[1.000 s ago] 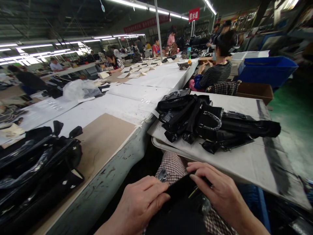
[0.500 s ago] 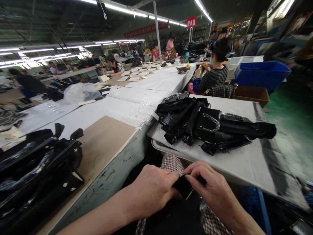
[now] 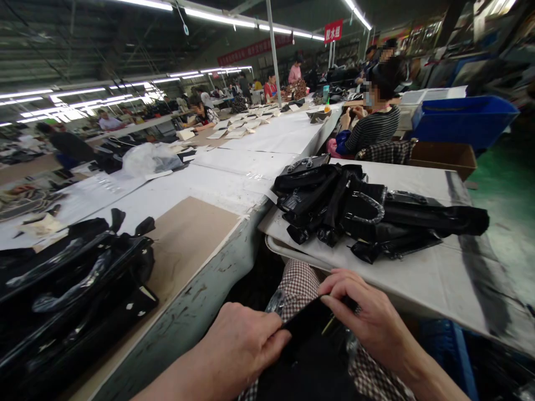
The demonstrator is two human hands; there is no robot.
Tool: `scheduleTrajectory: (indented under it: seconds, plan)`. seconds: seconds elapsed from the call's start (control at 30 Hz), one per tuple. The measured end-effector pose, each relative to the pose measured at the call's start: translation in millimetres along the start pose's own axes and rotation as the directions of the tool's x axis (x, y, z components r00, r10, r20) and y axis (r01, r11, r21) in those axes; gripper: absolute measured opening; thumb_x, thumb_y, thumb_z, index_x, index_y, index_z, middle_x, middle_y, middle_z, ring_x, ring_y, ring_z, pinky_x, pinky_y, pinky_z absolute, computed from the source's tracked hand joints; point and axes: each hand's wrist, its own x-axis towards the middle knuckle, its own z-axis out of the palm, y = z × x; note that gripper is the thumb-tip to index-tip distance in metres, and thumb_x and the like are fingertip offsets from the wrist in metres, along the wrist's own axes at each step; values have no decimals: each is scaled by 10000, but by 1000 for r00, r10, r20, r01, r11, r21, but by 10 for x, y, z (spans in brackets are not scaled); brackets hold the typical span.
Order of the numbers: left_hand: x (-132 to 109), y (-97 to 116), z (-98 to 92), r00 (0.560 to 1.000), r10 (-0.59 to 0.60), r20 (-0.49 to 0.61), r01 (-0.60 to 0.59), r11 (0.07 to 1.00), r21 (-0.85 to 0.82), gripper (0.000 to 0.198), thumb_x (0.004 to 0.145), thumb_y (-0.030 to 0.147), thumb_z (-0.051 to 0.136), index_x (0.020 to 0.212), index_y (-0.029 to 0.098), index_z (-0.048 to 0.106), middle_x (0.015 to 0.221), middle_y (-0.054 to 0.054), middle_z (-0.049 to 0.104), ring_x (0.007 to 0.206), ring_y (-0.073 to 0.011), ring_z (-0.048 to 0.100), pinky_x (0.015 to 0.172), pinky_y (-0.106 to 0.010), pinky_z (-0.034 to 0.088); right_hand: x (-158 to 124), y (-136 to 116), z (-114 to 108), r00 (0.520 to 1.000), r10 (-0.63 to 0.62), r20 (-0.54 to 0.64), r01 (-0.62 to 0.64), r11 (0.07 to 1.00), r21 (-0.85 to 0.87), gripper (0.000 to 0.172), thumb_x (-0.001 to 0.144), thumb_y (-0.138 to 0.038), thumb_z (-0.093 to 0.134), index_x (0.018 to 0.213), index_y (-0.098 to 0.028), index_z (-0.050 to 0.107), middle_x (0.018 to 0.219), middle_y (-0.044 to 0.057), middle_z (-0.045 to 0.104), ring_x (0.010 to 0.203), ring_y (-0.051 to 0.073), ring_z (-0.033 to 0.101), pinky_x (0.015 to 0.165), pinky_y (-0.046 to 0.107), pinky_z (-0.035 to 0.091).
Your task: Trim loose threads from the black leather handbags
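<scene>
A black piece [image 3: 309,356], probably part of a bag, lies over my lap on brown-checked cloth [image 3: 297,281]. My left hand [image 3: 246,340] pinches its upper edge between thumb and fingers. Farther right along that same edge, my right hand [image 3: 361,312] grips it with the thumb on the near side. Between the hands the edge runs straight, rising to the right. A thin yellowish strip [image 3: 329,326] shows just beside my right thumb. Clear plastic wrap peeks out by both hands. The lower part of the black piece runs out of view.
Black handbags with wrapped handles [image 3: 351,209] are heaped on a white side table [image 3: 434,267]. More black bags [image 3: 83,295] lie on the long table [image 3: 200,223] at left. A person in a striped top [image 3: 376,131] sits ahead, near a blue bin [image 3: 466,122]. A blue crate [image 3: 447,353] stands low right.
My left hand has slid left and down along the edge, away from my right hand, so more of the edge shows between them. The view has shifted slightly.
</scene>
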Motion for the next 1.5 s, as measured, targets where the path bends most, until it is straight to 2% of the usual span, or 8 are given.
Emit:
scheduleTrajectory:
  seconds: [0.17,0.33,0.57,0.87,1.1,1.3,1.43,1.5]
  plan:
    - [74,155,-289,996,-81,44,89,974,-210,343,865,362,592,612,189,437,514,60,484,475,-100,446,487,-233,249,370,-128,-78,960,-263,99,250,960,126,171,916,-116,569,803,-218,491,873,-22,667,836,128,634,1080,443,358]
    - [320,206,-262,965,-218,-144,167,938,-303,119,874,291,536,798,202,557,763,0,669,667,-172,609,589,-247,342,623,-78,-62,899,-394,194,357,913,200,153,916,-142,574,809,-221,499,882,6,673,862,145,651,1099,474,354]
    - [504,101,116,939,-282,-195,202,914,-351,160,852,164,482,699,207,500,653,19,644,596,-158,607,554,-250,326,476,240,156,970,-176,166,135,963,233,131,890,-185,600,781,-214,532,1126,67,555,1261,235,466,1102,468,349]
    - [457,200,-135,887,-424,-183,403,904,-145,192,925,194,420,794,199,560,776,-66,740,741,-266,709,573,-299,347,616,-156,18,962,274,7,-242,837,490,319,875,-482,612,1026,-250,453,1367,89,447,1304,255,461,1095,473,369]
    - [639,304,-58,870,-464,-166,453,886,-101,207,923,167,397,816,197,572,788,-73,740,759,-279,717,589,-305,384,282,-57,14,798,564,212,-597,696,400,1291,467,-335,882,1501,-131,136,1443,215,399,1326,337,429,992,423,482]
    - [649,233,10,897,-419,-144,409,908,-93,219,920,187,392,771,205,552,742,-59,721,740,-274,709,607,-310,406,-77,-293,-205,774,478,416,-616,720,319,1043,615,-36,614,1527,-248,154,1280,83,622,993,246,683,779,321,593]
    - [566,141,-12,927,-329,-178,294,936,-195,136,869,147,434,912,218,542,895,-37,703,830,-241,679,697,-329,471,-247,-387,-164,847,445,291,-510,836,205,956,621,8,492,1516,-234,259,1447,73,494,1311,260,485,1114,432,389]
    - [545,85,-36,952,-202,-228,124,941,-316,346,794,62,453,1090,234,507,1137,-42,648,1045,-219,620,879,-348,484,-354,-384,-111,872,428,238,-469,869,159,939,633,12,461,1514,-256,275,1528,37,381,1419,250,323,1187,477,237]
